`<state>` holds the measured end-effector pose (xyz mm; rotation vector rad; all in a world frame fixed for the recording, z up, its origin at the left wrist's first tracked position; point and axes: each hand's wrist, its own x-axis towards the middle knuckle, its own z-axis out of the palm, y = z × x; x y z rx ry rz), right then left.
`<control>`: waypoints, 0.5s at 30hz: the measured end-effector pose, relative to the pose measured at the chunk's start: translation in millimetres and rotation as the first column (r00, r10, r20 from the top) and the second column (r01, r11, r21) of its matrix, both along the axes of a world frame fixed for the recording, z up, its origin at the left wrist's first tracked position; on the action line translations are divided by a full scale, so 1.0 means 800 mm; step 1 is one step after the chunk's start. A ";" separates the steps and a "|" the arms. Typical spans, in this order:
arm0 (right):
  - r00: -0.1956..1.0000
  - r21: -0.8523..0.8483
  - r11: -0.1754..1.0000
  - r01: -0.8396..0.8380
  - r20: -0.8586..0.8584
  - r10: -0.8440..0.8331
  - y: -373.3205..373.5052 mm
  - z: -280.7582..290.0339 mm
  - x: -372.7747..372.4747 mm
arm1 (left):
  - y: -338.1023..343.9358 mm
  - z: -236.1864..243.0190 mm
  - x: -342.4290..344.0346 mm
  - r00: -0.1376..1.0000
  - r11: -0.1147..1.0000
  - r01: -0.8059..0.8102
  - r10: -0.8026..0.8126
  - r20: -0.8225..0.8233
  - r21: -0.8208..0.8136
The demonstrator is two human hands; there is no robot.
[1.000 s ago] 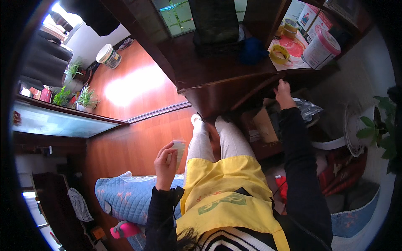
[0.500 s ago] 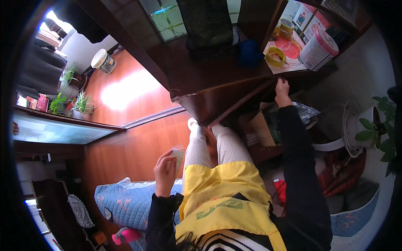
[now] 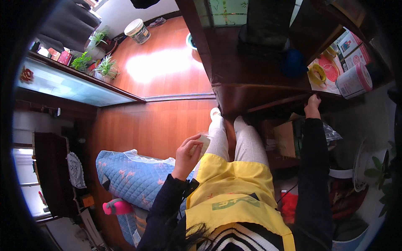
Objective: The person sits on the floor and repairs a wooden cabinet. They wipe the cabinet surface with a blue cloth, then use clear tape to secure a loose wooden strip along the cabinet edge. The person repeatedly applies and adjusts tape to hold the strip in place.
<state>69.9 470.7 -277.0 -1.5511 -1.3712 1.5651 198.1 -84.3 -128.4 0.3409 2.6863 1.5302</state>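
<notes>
My left hand (image 3: 187, 157), low at centre, holds a small translucent plastic packet (image 3: 204, 142) between thumb and fingers, in front of my pale trousers. My right hand (image 3: 312, 105) reaches out to the right, its fingers curled on the edge of a dark wooden cabinet board or door (image 3: 264, 96) below a shelf. Just under that hand stand a cardboard box (image 3: 283, 140) and a crumpled grey plastic bag (image 3: 333, 134). Above it, yellow tape rolls (image 3: 317, 75) and a pink-lidded tub (image 3: 354, 80) sit on the shelf. My yellow apron (image 3: 230, 180) covers my lap.
A blue quilted cover (image 3: 134, 180) lies at lower left, beside a pink object (image 3: 117, 207). A glass partition (image 3: 79, 85) borders the wooden floor (image 3: 155, 121); beyond are potted plants (image 3: 105, 67) and a white bucket (image 3: 137, 31). A plant (image 3: 379, 171) is at far right.
The view has turned, so cabinet and floor appear farther right. My left hand has risen and shifted right in view with the packet. My right hand remains at the cabinet edge.
</notes>
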 end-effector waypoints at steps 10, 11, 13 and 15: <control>0.976 -0.081 0.993 -0.085 -0.210 0.067 0.017 -0.006 0.016 | -0.008 -0.015 -0.014 1.000 1.000 0.002 -0.002 -0.001 -0.021; 0.977 -0.068 0.994 -0.085 -0.201 0.070 0.021 -0.013 0.014 | -0.008 -0.016 -0.014 1.000 1.000 -0.004 0.004 0.020 -0.017; 0.978 0.004 0.997 -0.077 -0.194 0.077 0.029 -0.027 0.010 | -0.007 -0.019 -0.014 0.999 1.000 -0.003 0.003 0.053 -0.011; 0.978 0.101 0.993 -0.060 -0.193 0.079 0.029 -0.034 0.009 | -0.005 -0.021 -0.014 1.000 1.000 0.002 -0.002 0.031 -0.019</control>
